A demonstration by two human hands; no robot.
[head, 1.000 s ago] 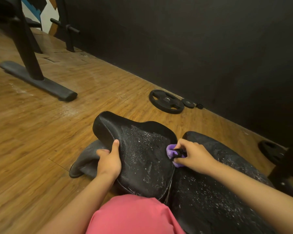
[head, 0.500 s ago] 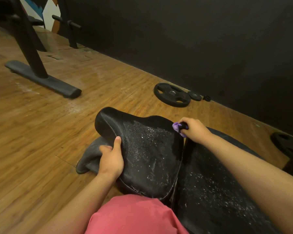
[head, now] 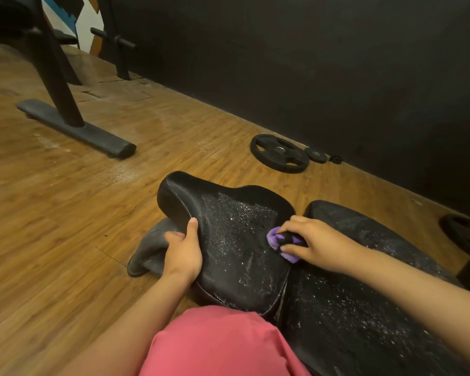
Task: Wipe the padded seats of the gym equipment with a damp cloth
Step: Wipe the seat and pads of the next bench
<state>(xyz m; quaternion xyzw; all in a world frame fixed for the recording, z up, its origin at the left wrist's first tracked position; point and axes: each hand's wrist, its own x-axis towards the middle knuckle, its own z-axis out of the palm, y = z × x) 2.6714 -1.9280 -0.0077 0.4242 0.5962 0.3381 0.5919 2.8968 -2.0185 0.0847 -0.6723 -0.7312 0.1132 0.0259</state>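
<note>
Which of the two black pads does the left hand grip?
The left pad with the narrow nose; the other pad lies right of the purple cloth.

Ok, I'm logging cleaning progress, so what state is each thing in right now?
Left seat pad: speckled with white droplets, held at its left edge.
Right pad: speckled with white droplets.
Purple cloth: bunched, pressed where the two pads meet.
Left hand: grips the left seat pad's edge.
Right hand: pinches the purple cloth.
Large weight plate: flat on the floor.
Small weight plate: flat on the floor.
</note>
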